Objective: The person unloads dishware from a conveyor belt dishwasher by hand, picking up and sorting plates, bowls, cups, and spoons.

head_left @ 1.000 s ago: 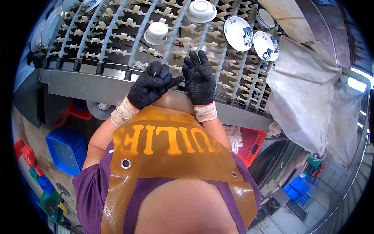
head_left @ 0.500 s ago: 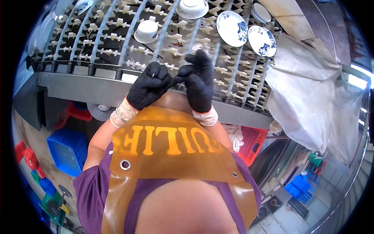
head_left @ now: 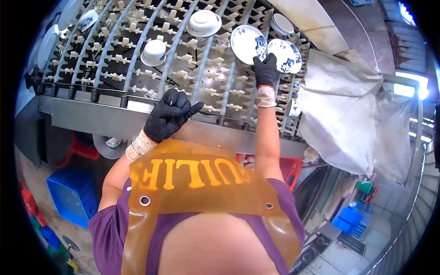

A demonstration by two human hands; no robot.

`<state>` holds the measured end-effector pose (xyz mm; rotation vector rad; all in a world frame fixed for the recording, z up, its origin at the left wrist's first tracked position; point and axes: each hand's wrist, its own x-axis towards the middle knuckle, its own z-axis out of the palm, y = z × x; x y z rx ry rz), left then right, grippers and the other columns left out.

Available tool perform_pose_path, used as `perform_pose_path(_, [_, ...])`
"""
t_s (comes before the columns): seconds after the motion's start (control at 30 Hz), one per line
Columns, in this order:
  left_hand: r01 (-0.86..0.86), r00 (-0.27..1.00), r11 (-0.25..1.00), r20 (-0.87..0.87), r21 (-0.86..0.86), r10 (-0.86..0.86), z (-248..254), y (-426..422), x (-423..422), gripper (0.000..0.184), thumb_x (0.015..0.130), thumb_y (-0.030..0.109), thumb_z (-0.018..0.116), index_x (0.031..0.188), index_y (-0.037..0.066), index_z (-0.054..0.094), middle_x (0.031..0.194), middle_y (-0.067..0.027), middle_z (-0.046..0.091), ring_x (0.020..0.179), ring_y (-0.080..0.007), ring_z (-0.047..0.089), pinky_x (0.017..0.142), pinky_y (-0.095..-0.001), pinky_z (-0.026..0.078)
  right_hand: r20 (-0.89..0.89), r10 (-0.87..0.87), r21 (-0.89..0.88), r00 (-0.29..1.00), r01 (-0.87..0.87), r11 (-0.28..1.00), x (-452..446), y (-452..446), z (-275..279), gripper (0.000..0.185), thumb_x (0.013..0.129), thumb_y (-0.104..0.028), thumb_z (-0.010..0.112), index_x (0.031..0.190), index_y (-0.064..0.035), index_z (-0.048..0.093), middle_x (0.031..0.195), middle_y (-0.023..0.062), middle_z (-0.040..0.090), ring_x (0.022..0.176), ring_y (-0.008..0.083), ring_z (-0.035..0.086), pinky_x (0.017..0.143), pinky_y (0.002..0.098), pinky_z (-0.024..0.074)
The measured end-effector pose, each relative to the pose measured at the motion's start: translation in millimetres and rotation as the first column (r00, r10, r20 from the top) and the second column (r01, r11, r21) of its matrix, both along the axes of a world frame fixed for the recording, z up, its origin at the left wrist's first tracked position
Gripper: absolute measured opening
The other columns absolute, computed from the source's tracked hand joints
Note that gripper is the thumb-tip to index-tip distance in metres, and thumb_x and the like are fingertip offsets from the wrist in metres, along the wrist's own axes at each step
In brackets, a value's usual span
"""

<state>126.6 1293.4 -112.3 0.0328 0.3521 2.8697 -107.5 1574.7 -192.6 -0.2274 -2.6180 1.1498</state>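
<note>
Right hand (head_left: 265,72) at blue-patterned plates (head_left: 247,42), left hand (head_left: 167,115) curled near conveyor (head_left: 91,112)

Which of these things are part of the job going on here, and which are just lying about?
Seem part of the job:
- patterned plate and overlapping plates, at the gloved right hand
- upturned large bowl and small bowl
- pegged rack beneath them

Probably just lying about:
- blue crate
- red basket
- plastic sheet
</note>
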Motion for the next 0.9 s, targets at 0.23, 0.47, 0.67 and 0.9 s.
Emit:
perform_pose_path(0.23, [-0.026, 0.999, 0.999, 0.021, 0.034, 0.026, -2, 13, 2, 0.027, 0.073, -0.005, 0.053, 0.073, 0.014, 0.033, 0.073, 0.0012, 0.036, 0.073, -0.0159, 0.045, 0.108, -0.0483, 0.027, -0.367, 0.042, -0.141, 0.929, -0.100, 0.985, -2, -55, 81, 0.064, 0.064, -0.001, 0.063, 0.125, 0.0052, 0.043, 0.102, 0.0170, 0.055, 0.088, 0.0271, 0.056, 0.080, 0.0340, 0.0464])
perform_pose_path(0.47, [-0.008, 0.999, 0.999, 0.034, -0.043, 0.009, -4, 24, 0, 0.029, 0.073, -0.008, 0.051, 0.074, 0.014, 0.033, 0.075, 0.0016, 0.033, 0.072, -0.0145, 0.045, 0.107, -0.0493, 0.031, -0.265, 0.583, -0.110, 0.768, -0.625, 0.772, 13, -75, 81, 0.060, 0.070, -0.009, 0.071, 0.125, -0.0014, 0.048, 0.105, 0.0127, 0.056, 0.091, 0.0256, 0.057, 0.084, 0.0344, 0.0473])
perform_pose_path(0.67, [-0.050, 0.998, 0.999, 0.040, -0.012, 0.050, -1, 30, 0, 0.030, 0.075, -0.011, 0.050, 0.073, 0.014, 0.033, 0.073, 0.0022, 0.034, 0.071, -0.0134, 0.046, 0.105, -0.0473, 0.034, -0.447, -0.268, 0.288, 0.853, 0.421, 0.860, -58, 87, 22, 0.062, 0.071, -0.026, 0.075, 0.120, 0.0025, 0.051, 0.110, 0.0201, 0.059, 0.099, 0.0336, 0.057, 0.090, 0.0396, 0.0452])
perform_pose_path(0.9, [0.056, 0.997, 0.998, 0.053, -0.013, -0.055, -2, 40, 2, 0.031, 0.074, -0.013, 0.049, 0.073, 0.014, 0.033, 0.073, 0.0018, 0.034, 0.071, -0.0128, 0.045, 0.104, -0.0450, 0.036, -0.108, -0.061, -0.004, 0.992, 0.061, 0.998, -30, 130, 2, 0.050, 0.071, -0.016, 0.074, 0.116, -0.0023, 0.057, 0.095, 0.0179, 0.062, 0.082, 0.0307, 0.061, 0.072, 0.0379, 0.0503])
